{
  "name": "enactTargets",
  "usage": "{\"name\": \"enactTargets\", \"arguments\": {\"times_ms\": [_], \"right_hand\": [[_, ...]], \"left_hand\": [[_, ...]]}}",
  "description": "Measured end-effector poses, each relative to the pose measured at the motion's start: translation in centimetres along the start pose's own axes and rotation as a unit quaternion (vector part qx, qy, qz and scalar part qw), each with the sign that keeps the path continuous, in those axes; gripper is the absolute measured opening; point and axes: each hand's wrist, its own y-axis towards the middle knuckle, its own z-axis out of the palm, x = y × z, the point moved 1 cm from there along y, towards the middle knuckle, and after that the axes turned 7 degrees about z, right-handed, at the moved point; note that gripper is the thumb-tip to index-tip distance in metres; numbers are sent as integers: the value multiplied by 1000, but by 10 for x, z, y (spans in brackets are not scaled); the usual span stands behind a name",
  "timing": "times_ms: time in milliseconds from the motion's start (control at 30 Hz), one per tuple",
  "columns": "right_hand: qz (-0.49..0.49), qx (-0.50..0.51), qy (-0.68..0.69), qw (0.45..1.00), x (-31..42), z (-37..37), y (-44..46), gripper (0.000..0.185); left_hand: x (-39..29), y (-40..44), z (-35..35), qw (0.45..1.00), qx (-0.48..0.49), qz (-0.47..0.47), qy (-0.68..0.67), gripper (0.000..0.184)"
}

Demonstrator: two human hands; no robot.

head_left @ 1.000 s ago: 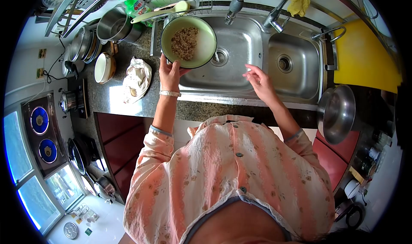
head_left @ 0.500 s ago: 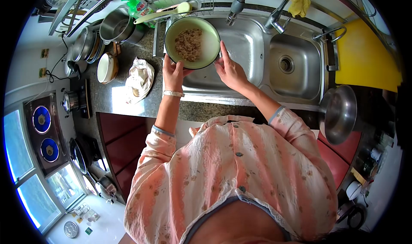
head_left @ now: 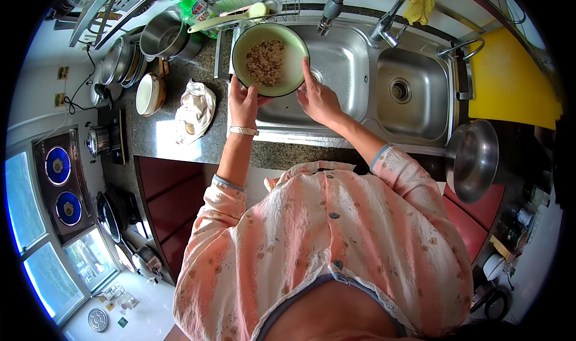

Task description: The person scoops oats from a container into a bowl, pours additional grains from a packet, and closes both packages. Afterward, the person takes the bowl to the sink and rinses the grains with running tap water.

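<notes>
A pale green bowl with a dark rim (head_left: 293,51) is held over the left part of the sink. Inside it, brownish grains (head_left: 265,62) lie in cloudy whitish liquid, gathered toward the left side. My left hand (head_left: 243,105) grips the bowl's lower left edge, the thumb on the rim and the other fingers hidden beneath. At the right edge, my right hand (head_left: 320,100) holds the bowl with fingers along its side; some of them are hidden. Behind the bowl, a long pale green-handled utensil (head_left: 225,21) lies beside the wire rack.
The double steel sink (head_left: 372,71) has a faucet (head_left: 384,32) at its back edge. A crumpled white cloth (head_left: 195,110), a small pale pot (head_left: 149,95) and a steel pot (head_left: 163,35) stand left. A steel pan (head_left: 477,161) is at the right.
The bowl has shifted very slightly to the right. My right hand has moved a little left and its fingers sit closer along the bowl's side.
</notes>
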Motion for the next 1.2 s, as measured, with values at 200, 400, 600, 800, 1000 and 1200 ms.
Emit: {"name": "enactTargets", "arguments": {"times_ms": [200,400,600,800,1000,1200], "right_hand": [[-25,-24,-35,999,-3,3,-1,93],[-22,-28,-39,999,-1,3,0,92],[-25,-32,-36,999,0,5,0,92],[-8,2,-38,999,0,5,2,93],[-11,-3,-35,999,1,5,1,93],[-24,-26,-22,999,1,7,0,92]], "left_hand": [[-1,0,2,1000,-2,5,-1,45],[-4,1,4,1000,1,5,14,46],[-5,3,5,1000,1,5,24,47],[-4,3,6,1000,3,11,18,47],[-1,5,3,1000,1,15,25,48],[0,6,3,999,7,25,21,50]]}}
